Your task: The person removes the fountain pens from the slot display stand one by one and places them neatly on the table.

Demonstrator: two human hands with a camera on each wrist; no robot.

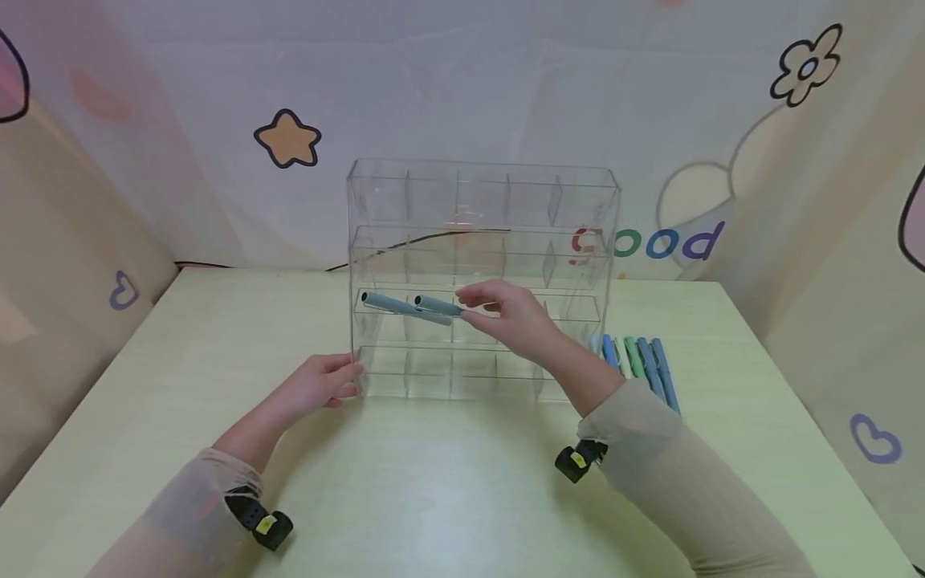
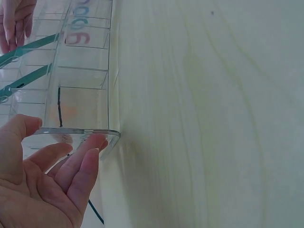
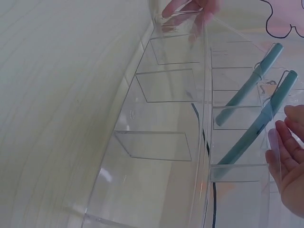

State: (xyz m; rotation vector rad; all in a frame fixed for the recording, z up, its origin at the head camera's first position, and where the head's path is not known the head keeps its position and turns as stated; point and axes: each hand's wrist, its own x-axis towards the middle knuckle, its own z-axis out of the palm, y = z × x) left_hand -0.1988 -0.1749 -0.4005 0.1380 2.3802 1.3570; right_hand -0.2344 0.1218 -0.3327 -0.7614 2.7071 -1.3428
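Note:
A clear acrylic rack with rows of small compartments stands upright on the table. Two blue-green pens lean in neighbouring compartments of its third row: one on the left, the other beside it, clip ends jutting out. My right hand is beside the second pen, thumb and fingertips close to it; the right wrist view shows those fingers loosely bent and apart from the pen. Low on the rack's left side, my left hand holds the side wall, thumb at the front edge, fingers outside.
Several blue, green and pale pens lie in a row on the table right of the rack, partly behind my right sleeve. A printed cloth backdrop hangs behind the rack and along both sides.

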